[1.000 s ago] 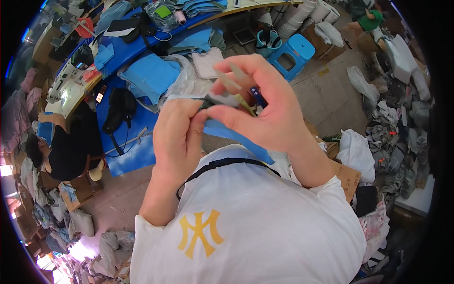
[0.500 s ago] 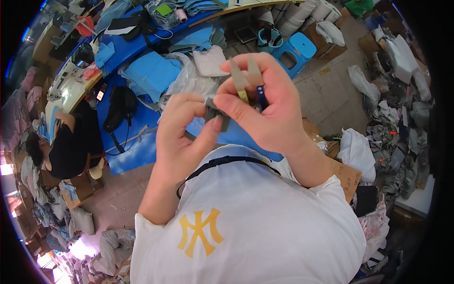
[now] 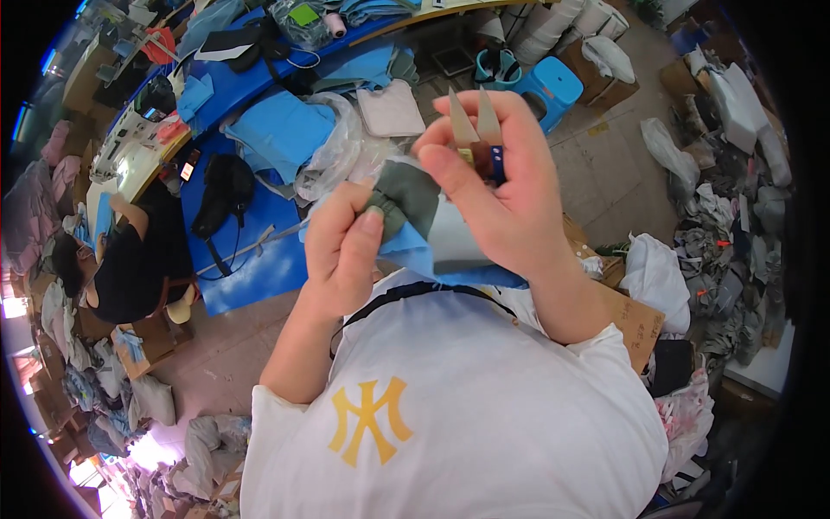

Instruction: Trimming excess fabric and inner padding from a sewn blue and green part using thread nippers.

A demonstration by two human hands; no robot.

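My left hand (image 3: 339,255) is closed, pinching a gathered edge of dark green cloth (image 3: 411,189) in front of my chest. Light blue fabric (image 3: 408,253) and a pale grey panel hang together with it, below the fingers. In my right hand (image 3: 514,212) are thread snips (image 3: 489,123), blades upward and apart, with yellow and blue parts at their base. The right thumb is beside the green cloth's upper edge; I cannot tell whether it also grips the cloth.
Ahead stands a blue table (image 3: 259,294) with folded blue cloth (image 3: 285,134), a clear plastic bag (image 3: 339,151) and a black bag (image 3: 223,195). A blue stool (image 3: 553,91) stands far right. A person (image 3: 138,259) sits at left. Cloth heaps (image 3: 718,268) line the right side.
My hands have moved apart and slightly right. More of the green and blue cloth now shows between them. The snips have shifted right, still in my right hand.
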